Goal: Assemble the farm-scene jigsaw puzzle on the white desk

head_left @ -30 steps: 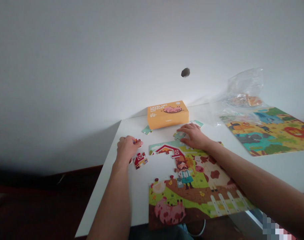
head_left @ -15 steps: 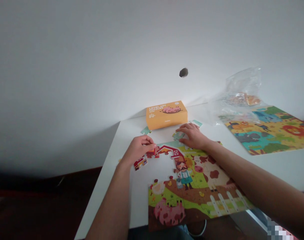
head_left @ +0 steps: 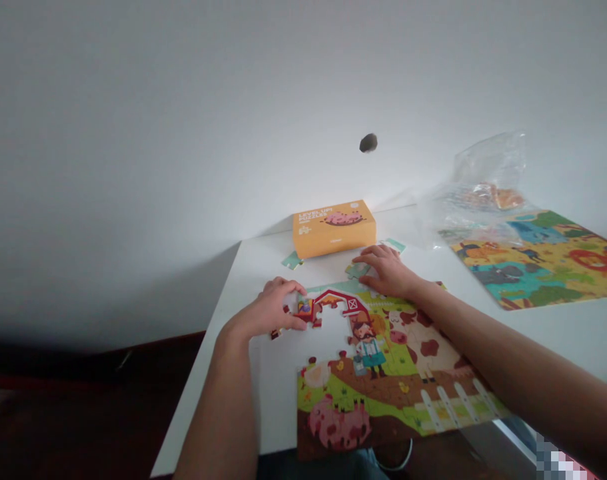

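Note:
A farm puzzle (head_left: 408,380), partly joined, lies on the white table with a gap at its upper left. My left hand (head_left: 278,308) has its thumb and forefinger around a red barn piece (head_left: 306,307) at the edge of that gap. Under and beside this hand lies another barn piece (head_left: 275,334), mostly hidden. My right hand (head_left: 384,270) rests above the puzzle's top edge, fingers spread over a pale green piece (head_left: 357,270).
A yellow puzzle box (head_left: 334,230) stands near the wall, with pale green pieces (head_left: 292,261) beside it. At the right lie a clear plastic bag (head_left: 483,193) with pieces inside and an animal puzzle (head_left: 543,267).
My left hand has turned and widened its grasp, its thumb now below the red barn piece, whose picture shows more. My right hand has hardly moved.

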{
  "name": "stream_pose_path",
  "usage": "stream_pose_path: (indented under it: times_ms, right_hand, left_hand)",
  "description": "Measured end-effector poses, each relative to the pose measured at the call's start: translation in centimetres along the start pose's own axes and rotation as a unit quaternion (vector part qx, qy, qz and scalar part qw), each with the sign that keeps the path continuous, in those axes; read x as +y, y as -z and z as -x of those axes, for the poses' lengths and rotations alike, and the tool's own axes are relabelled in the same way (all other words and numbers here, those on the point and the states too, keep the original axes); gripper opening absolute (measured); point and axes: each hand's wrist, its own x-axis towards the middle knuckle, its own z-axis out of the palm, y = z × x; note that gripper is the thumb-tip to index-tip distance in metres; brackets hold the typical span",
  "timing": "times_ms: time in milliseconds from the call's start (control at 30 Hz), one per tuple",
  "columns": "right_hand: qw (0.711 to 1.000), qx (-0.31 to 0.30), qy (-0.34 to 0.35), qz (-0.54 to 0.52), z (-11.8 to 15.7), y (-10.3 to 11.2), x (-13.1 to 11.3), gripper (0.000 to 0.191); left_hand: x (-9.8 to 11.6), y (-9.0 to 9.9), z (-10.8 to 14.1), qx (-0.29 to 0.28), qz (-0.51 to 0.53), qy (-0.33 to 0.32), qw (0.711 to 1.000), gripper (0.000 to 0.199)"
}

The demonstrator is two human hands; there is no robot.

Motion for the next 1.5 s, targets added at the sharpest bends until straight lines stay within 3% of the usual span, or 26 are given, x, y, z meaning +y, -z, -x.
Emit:
stream_pose_path:
  times_ms: [100,233,367,600,833,1200,1367,1500]
  right_hand:
    - [1.000,0.003,0.003,-0.002,0.0,0.1,-0.1,0.044]
    - [1.000,0.001,0.000,0.000,0.0,0.1,-0.2,0.044]
    - [1.000,-0.004,-0.004,0.002,0.0,0.2,-0.3,0.045]
    - [1.000,-0.003,0.001,-0.001,0.0,0.1,-0.2,0.044]
    - [1.000,-0.006,-0.003,0.002,-0.1,-0.1,0.0,0.044]
    - [1.000,-0.013,-0.008,0.010,0.0,0.3,-0.4,0.043]
    - [1.000,-0.016,-0.008,0.011,0.0,0.3,-0.4,0.043]
    - [1.000,-0.015,-0.006,0.013,0.0,0.2,-0.3,0.043]
  left_hand:
    - [-0.4,0.1,0.5,-0.010,-0.039,0.037,0.998,0.076]
    - [-1.0,0.4,1.0,-0.008,-0.070,0.064,0.995,0.079]
    - [-0.3,0.4,1.0,-0.015,-0.077,0.029,0.997,0.080]
    - [1.4,-0.4,0.4,0.002,-0.084,-0.025,0.996,0.046]
    - [3.1,-1.5,0.0,0.026,-0.082,-0.110,0.990,0.040]
    - [4.1,-2.9,-0.8,0.060,-0.087,-0.159,0.982,0.056]
    - [4.3,-2.8,-0.8,0.046,-0.081,-0.169,0.981,0.044]
    - [4.4,-2.9,-0.8,0.045,-0.072,-0.167,0.982,0.057]
